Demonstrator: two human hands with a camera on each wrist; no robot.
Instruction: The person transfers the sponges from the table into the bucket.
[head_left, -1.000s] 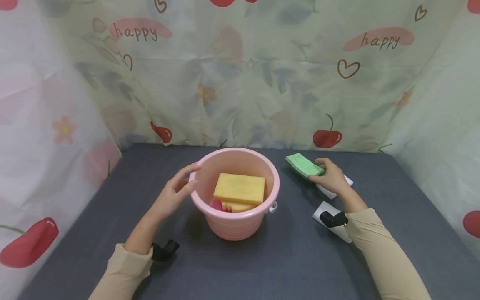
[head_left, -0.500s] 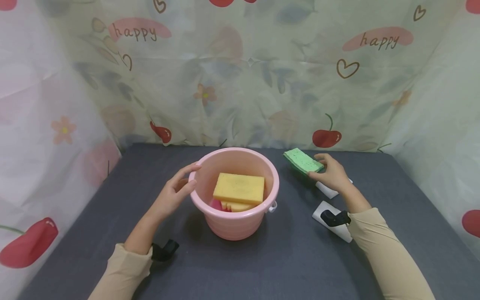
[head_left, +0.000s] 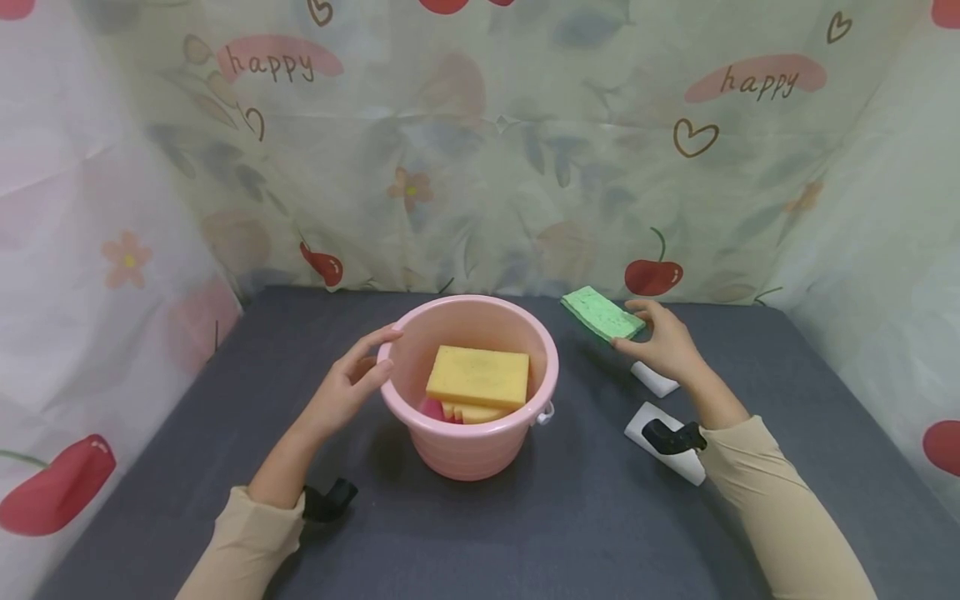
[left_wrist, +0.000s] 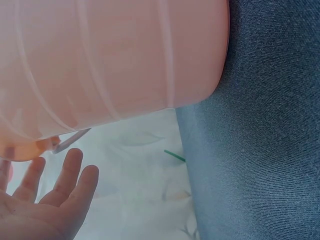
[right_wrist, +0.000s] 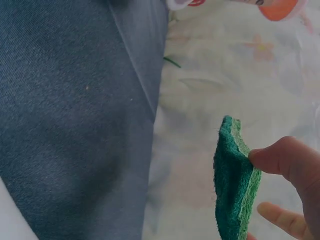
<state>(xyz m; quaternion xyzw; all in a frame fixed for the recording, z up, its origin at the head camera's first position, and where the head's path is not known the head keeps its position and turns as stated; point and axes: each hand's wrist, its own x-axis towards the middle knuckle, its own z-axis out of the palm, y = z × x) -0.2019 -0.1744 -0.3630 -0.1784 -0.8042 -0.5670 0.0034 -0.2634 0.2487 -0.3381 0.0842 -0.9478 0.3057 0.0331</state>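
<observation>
My right hand (head_left: 669, 346) pinches a green sponge (head_left: 602, 312) by its near right edge, above the table. In the right wrist view the sponge (right_wrist: 234, 182) has a dark green face and a lighter green one. My left hand (head_left: 337, 396) touches the left rim of a pink bucket (head_left: 471, 454) with thumb and fingertips. Seen in the left wrist view, its fingers (left_wrist: 69, 175) are loosely extended and spread. A yellow sponge (head_left: 480, 375) lies in the bucket, on top of further yellow pieces and something pink-red, mostly hidden.
Two white flat pieces (head_left: 654, 379) (head_left: 686, 463) lie on the dark table (head_left: 480, 542) to the bucket's right, partly below my right hand and wrist. A patterned curtain (head_left: 495, 192) encloses the table at the back and sides. Black devices (head_left: 328, 502) are strapped to both wrists.
My right hand has lifted the green sponge and moved it slightly away and to the left, exposing more table beneath it. The left hand and the bucket have stayed in place.
</observation>
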